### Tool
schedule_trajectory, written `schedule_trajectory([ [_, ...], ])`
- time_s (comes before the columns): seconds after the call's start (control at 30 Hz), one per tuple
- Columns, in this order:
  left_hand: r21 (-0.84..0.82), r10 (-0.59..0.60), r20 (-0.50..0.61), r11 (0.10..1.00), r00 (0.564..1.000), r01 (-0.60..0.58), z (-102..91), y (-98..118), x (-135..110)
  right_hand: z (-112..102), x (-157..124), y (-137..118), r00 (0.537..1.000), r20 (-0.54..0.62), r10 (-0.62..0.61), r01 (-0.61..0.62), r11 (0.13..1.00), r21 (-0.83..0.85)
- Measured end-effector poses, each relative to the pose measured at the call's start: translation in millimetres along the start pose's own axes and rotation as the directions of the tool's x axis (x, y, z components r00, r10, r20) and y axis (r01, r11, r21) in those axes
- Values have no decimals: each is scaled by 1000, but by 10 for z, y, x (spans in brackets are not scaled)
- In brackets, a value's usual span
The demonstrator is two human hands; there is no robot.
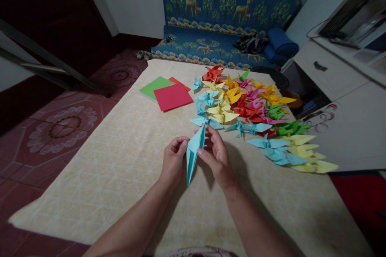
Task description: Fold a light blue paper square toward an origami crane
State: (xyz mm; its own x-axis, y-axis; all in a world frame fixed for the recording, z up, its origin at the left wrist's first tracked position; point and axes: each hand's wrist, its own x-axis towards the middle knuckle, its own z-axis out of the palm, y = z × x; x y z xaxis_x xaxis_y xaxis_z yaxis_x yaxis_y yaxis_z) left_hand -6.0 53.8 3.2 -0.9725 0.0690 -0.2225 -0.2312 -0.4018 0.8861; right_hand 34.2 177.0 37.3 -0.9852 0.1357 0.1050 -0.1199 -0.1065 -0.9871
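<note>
A light blue folded paper piece, long and pointed at both ends, is held tilted above the table between my two hands. My left hand pinches its left edge between thumb and fingers. On the other side my right hand grips it, thumb on the near face and fingers partly hidden behind. Just beyond the piece lies a light blue paper crane. Another blue crane rests to the right of my right hand.
Many folded cranes in red, yellow, orange, pink, green and blue cover the table's right side. Square sheets, including a red one and a green one, lie at the back left. A pale cloth covers the table; a blue sofa stands behind.
</note>
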Motion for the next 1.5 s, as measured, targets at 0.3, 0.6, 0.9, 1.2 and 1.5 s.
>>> schedule_trajectory([
  [0.3, -41, -23, 2, 999, 1000, 24, -6, 16, -6, -2, 4, 8, 1000, 22, -8, 8, 1000, -16],
  [0.6, 33, 33, 12, 999, 999, -33, 7, -27, -15, -10, 8, 2, 999, -36, -12, 7, 991, -133],
  [0.9, 93, 17, 191, 995, 982, -35, 46, -3, -93, -88, 125, 132, 949, -267, 168, -188, 981, -52],
  [1.2, 112, -42, 377, 994, 925, 0, 0, -36, -97, -252, 137, 97, 954, -157, 254, -266, 962, -66],
  [1.5, 395, 257, 673, 669, 694, -630, -67, -3, -74, -270, 112, -2, 956, -114, 272, -292, 929, -228],
])
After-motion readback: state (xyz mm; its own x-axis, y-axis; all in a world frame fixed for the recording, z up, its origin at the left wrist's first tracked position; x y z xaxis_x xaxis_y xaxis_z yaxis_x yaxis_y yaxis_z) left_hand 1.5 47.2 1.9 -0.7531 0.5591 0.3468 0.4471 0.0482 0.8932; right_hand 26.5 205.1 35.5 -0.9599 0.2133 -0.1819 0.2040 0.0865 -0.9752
